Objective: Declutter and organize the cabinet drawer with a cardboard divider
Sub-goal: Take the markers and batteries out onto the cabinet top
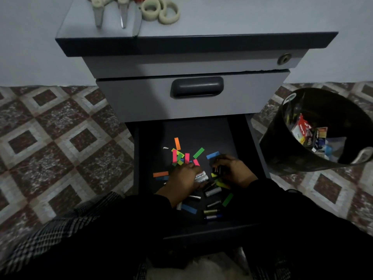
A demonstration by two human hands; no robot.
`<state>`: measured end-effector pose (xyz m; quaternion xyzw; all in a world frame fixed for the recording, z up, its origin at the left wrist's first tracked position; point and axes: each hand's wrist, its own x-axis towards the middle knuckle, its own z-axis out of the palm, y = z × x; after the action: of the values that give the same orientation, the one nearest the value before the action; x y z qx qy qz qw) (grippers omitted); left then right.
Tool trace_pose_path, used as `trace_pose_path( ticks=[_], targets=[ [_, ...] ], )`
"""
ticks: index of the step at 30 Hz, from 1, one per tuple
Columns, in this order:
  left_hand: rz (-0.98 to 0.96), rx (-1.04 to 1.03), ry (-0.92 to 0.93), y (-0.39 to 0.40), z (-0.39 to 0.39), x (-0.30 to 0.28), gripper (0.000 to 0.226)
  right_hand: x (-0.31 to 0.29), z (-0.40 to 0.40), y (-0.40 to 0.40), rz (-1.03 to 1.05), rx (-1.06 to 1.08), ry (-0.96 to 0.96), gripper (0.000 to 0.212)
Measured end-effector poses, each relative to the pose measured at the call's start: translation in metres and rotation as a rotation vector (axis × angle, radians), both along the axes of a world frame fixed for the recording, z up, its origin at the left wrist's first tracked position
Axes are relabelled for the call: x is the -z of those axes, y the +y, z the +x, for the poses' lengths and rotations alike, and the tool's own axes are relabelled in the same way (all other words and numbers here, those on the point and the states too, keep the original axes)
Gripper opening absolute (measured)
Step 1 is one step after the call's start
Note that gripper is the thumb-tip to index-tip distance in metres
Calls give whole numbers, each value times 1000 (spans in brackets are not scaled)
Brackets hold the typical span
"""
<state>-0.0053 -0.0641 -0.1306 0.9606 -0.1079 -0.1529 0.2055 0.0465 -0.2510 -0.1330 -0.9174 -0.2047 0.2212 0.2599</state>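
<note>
Drawer (250, 146): two hands (185, 176) (among batteries (213, 191)).

Probably a home office (dimly lit): grey filing cabinet (193, 63) with scissors (99, 11) on patterned floor tiles (60, 128)

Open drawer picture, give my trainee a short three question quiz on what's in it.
1. True or false: the grey upper drawer with the dark handle is pulled out.
2. Which hand grips small black batteries: A the left hand, B the right hand?
3. Fill in: the round black waste bin stands to the ___ of the open dark lower drawer.

Key: 1 false; 2 B; 3 right. Bright paper strips and loose batteries litter the lower drawer.
</note>
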Motion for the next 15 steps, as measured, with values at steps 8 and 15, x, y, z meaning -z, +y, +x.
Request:
trace_pose_path(
  ticks=[8,15],
  targets=[
    [-69,47,17,-2,6,3,35,7,1,0,61,57,-20,37],
    [13,140,8,5,6,-3,31,9,1,1,53,117,-9,42]
  ],
)
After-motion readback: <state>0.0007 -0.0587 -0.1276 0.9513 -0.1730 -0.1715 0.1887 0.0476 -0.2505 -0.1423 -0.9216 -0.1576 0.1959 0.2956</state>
